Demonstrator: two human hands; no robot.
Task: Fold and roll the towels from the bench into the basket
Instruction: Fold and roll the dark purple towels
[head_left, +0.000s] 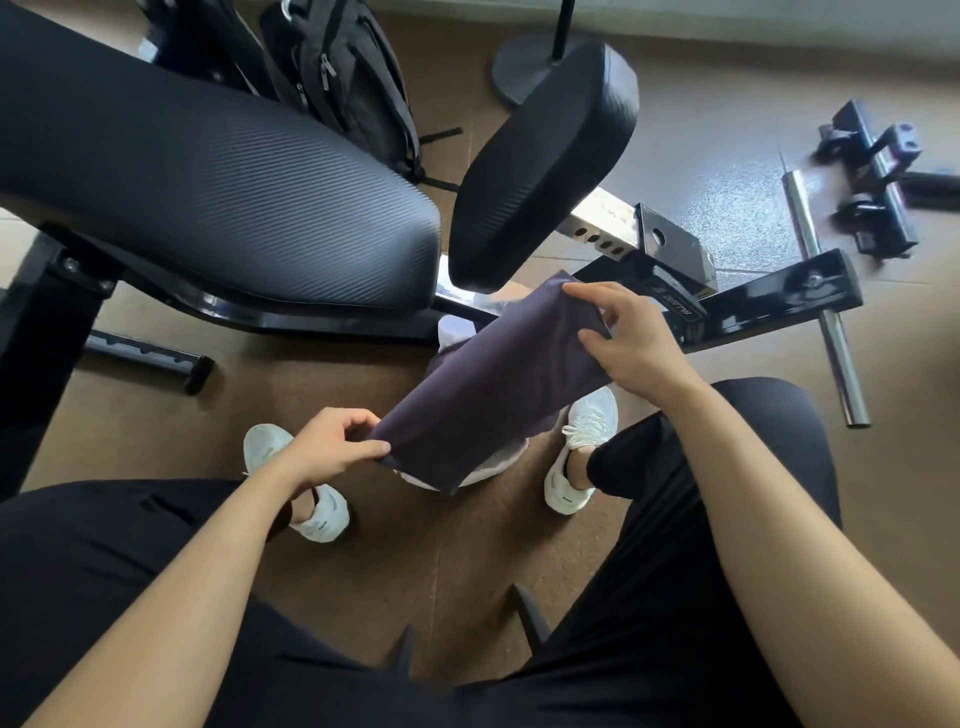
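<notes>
A dark purple-grey towel (488, 379), folded into a long strip, is stretched in the air between my knees. My left hand (332, 449) pinches its near lower end. My right hand (631, 340) grips its far upper end. Under the towel I see pale whitish shapes (493, 462), partly hidden, which may be the basket or other towels; I cannot tell which. The black padded bench (218, 192) stands in front of me with its seat pad (545, 156) to the right. No towel shows on the bench pads.
The bench's black steel frame (779, 301) and chrome bars (831, 322) run across the floor to the right. A black backpack (337, 73) leans behind the bench. A round stand base (524, 67) is at the back. My white shoes (582, 447) rest on the brown floor.
</notes>
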